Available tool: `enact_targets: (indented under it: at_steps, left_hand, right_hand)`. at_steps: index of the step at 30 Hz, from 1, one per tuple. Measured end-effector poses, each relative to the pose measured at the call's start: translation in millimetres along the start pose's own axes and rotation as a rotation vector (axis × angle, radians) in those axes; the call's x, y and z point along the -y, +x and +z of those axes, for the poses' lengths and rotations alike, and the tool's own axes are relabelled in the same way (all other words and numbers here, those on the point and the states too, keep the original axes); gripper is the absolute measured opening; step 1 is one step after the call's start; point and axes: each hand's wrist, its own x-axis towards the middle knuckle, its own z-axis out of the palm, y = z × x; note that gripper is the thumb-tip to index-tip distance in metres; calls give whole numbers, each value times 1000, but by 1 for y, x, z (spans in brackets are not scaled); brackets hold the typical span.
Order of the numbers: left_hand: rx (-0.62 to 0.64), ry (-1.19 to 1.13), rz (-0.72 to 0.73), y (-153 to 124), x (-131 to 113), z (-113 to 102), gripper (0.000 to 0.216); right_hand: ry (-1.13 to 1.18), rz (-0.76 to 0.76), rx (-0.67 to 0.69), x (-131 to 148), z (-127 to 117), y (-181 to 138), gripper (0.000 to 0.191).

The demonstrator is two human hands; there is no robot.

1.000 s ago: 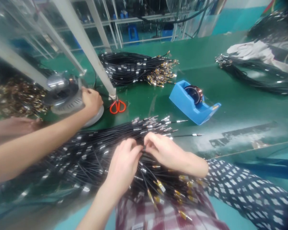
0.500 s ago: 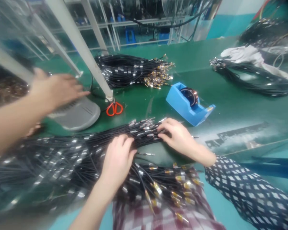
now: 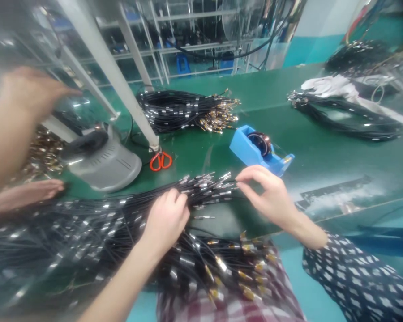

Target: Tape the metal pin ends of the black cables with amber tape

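A thick bundle of thin black cables with silver ferrules lies across the green bench in front of me, its gold-tipped ends spilling over my lap. My left hand is closed on the bundle near its silver ends. My right hand hovers just right of the silver tips, fingers curled in a pinch at the cable ends; what it holds, if anything, is too thin to see.
A blue tape dispenser, orange-handled scissors and a grey machine base stand behind the bundle. More cable coils lie at the back and right. Another person's hands are at the left, by slanted white frame bars.
My right hand has lifted off the bundle and shifted right, curling its fingers. The other person's hand rose from the grey machine up and left. The view has tilted slightly.
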Motion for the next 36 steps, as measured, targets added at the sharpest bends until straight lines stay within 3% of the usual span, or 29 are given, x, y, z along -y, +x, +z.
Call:
enact_targets:
  at_steps: [8, 10, 12, 14, 17, 19, 22, 27, 31, 36]
  left_hand:
    - [-124, -287, -92, -7, 8, -13, 7]
    - [-106, -449, -193, -7, 9, -16, 4]
    - [-79, -667, -311, -6, 11, -18, 1]
    - [-66, -823, -371, -5, 12, -20, 4]
    - [-15, -941, -392, -5, 12, -24, 13]
    - [12, -999, -428, -6, 13, -26, 21]
    - [-10, -1025, -493, -8, 14, -27, 25]
    - [10, -1084, -463, -8, 13, -28, 18]
    - [0, -1106, -453, -7, 11, -31, 20]
    - [-32, -1102, -439, -6, 9, -35, 27]
  right_hand:
    - [84, -82, -101, 18, -4, 3, 10]
    - [149, -132, -81, 26, -3, -1, 11]
    - [244, -140, 20, 33, 0, -7, 6]
    - [371, 10, 235, 38, 7, -13, 3]
    - [654, 490, 485, 35, 26, -18, 18]
    - [901, 697, 420, 29, 38, -17, 34]
    - [1146, 713, 218, 25, 47, -12, 38]
    - [1139, 594, 98, 35, 44, 1, 32]
    - [1170, 639, -29, 42, 43, 6, 27]
    - [1185, 685, -29, 43, 39, 5, 27]
